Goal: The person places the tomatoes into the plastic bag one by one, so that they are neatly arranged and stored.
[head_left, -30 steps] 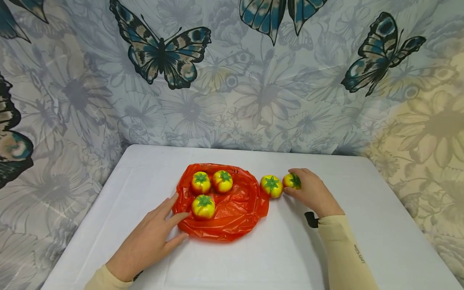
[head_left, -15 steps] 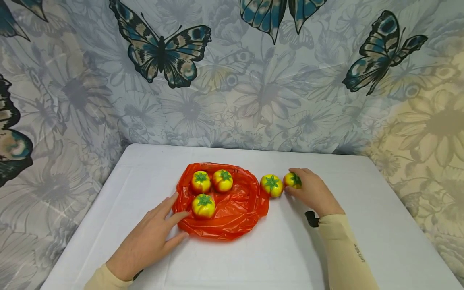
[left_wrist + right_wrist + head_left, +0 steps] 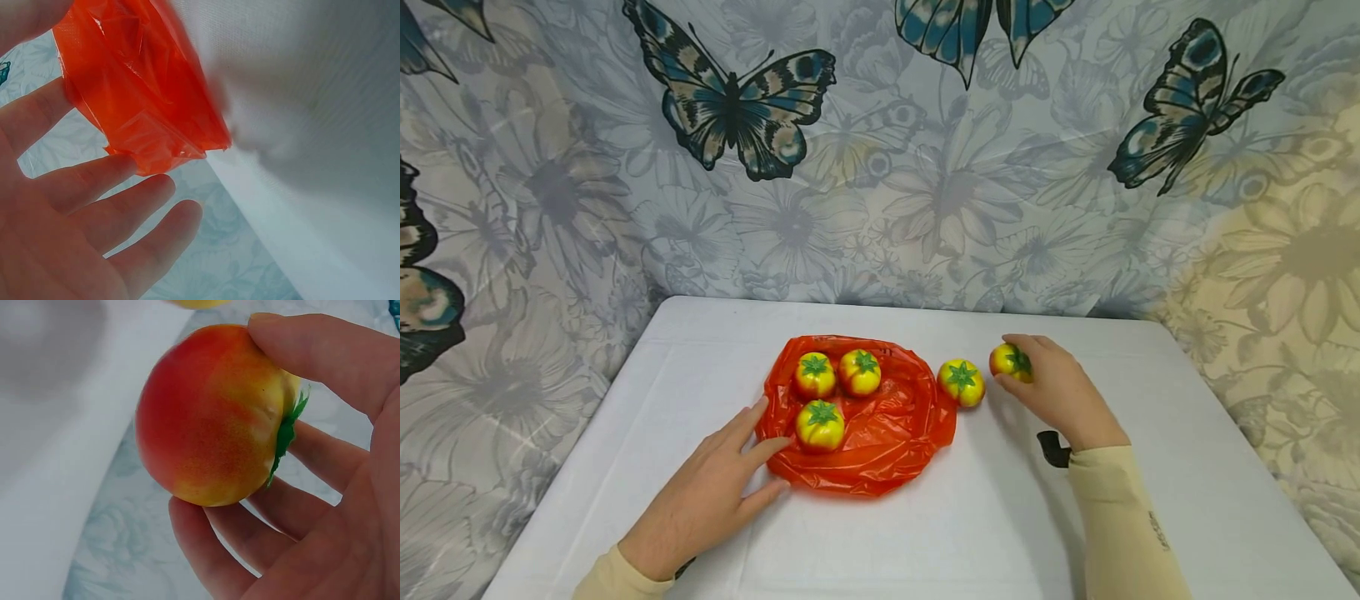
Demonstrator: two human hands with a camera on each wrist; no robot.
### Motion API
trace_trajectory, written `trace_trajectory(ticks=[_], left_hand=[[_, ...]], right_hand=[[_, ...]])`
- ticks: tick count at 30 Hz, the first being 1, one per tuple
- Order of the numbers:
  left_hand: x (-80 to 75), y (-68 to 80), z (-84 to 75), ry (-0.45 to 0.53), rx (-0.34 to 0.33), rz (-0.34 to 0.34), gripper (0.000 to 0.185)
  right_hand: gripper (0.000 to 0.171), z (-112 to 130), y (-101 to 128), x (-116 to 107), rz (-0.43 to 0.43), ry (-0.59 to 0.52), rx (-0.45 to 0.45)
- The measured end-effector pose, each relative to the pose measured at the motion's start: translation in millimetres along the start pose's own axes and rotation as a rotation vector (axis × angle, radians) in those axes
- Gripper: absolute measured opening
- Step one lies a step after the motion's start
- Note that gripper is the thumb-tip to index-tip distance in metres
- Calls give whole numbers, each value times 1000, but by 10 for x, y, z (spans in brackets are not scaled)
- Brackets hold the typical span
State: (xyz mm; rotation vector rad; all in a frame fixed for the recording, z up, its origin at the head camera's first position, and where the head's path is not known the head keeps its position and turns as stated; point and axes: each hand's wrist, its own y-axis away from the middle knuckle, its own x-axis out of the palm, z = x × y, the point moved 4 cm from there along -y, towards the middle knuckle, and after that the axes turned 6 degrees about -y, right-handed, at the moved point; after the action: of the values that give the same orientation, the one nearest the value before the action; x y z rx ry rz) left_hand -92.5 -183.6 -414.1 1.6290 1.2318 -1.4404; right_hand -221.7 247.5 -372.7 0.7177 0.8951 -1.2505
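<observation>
My right hand (image 3: pixel 1063 396) holds a yellow-and-red toy tomato (image 3: pixel 1009 362) between thumb and fingertips, seemingly raised off the table. In the right wrist view the held tomato (image 3: pixel 209 419) shows its red side, its green leafy top turned toward the palm. At the left edge of a crumpled red plastic bag (image 3: pixel 887 433), my left hand (image 3: pixel 707 479) has its fingers spread and touches the plastic. Three similar tomatoes, including one at the front (image 3: pixel 820 427), sit on the bag. Another tomato (image 3: pixel 961 382) stands against its right edge.
A white-covered table (image 3: pixel 925 550) lies beneath everything. Behind it and at the sides hangs patterned cloth with flowers and butterflies (image 3: pixel 733 112). The back edge of the table runs just beyond the bag.
My right hand has moved slightly up and to the right with its tomato, away from the tomato beside the bag. The left hand and the bag hold their places.
</observation>
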Motion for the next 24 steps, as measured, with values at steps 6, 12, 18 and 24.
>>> trace_trajectory(ticks=[6, 12, 18, 24], left_hand=[[3, 3, 9, 0, -1, -1, 53], [-5, 1, 9, -3, 2, -8, 54], [-5, 2, 9, -12, 4, -14, 54], [-3, 14, 17, 4, -1, -10, 53]], right_hand=[[65, 192, 48, -62, 2, -1, -18], [64, 439, 80, -13, 10, -6, -82], [63, 659, 95, 146, 9, 18, -163], [63, 917, 103, 279, 31, 5, -233]])
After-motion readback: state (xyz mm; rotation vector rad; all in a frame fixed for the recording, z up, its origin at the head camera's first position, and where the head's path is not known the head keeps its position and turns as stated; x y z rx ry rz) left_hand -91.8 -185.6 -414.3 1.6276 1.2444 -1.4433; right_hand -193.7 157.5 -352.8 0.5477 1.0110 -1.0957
